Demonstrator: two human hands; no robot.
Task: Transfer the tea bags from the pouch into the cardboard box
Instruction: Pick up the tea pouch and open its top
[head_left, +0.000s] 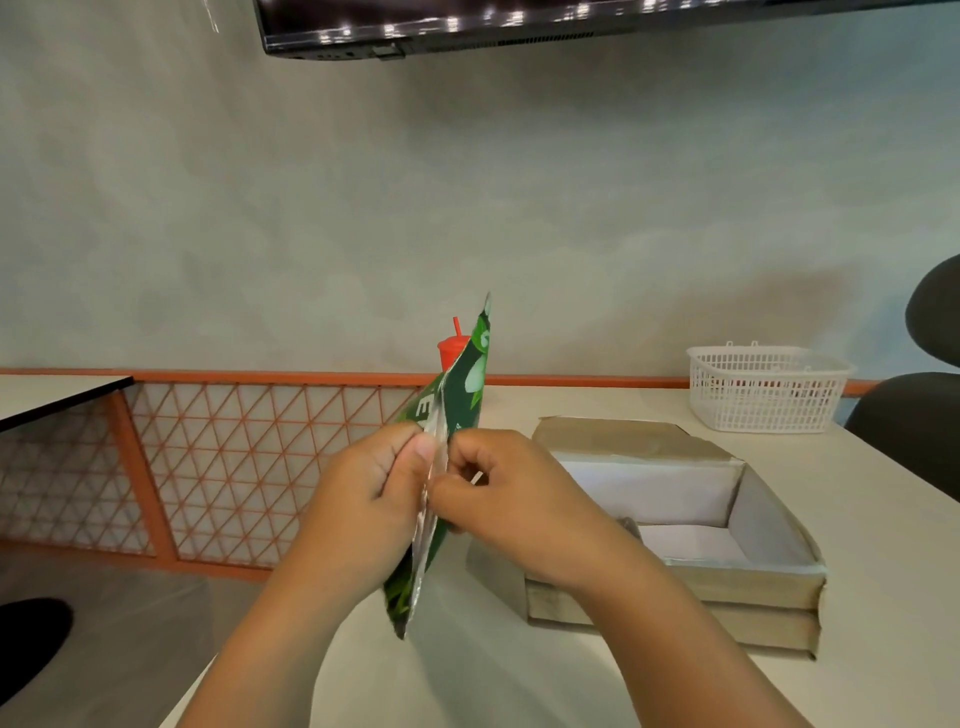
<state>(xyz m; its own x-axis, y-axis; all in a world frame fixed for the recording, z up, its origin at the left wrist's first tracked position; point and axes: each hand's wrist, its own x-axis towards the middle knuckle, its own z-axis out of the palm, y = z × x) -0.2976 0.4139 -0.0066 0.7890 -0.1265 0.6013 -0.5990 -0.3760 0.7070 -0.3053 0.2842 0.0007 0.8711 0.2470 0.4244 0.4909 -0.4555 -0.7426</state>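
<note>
**A:** Where's the pouch?

**B:** Centre frame. Green foil pouch (470, 374), held edge-on above the surface (493, 665). Left hand (374, 483) pinches one lip of the silver mouth and right hand (509, 493) pinches the other. Each grip is narrow and holds foil. My reading: the lips are being pulled apart to reach the bags.

**A:** Why hold it there?

**B:** The cardboard box (769, 525) sits open-topped at lower right, just beside the hands. Probably to keep the carry short.

**A:** What's hidden?

**B:** No tea bags in sight, and the pouch's inside doesn't show. The hands cover its middle. There's something small and grey in the box behind the right wrist, can't tell what. The red cup (451, 348) is half behind the pouch. The contents of the white basket (766, 387) are unclear.
</note>
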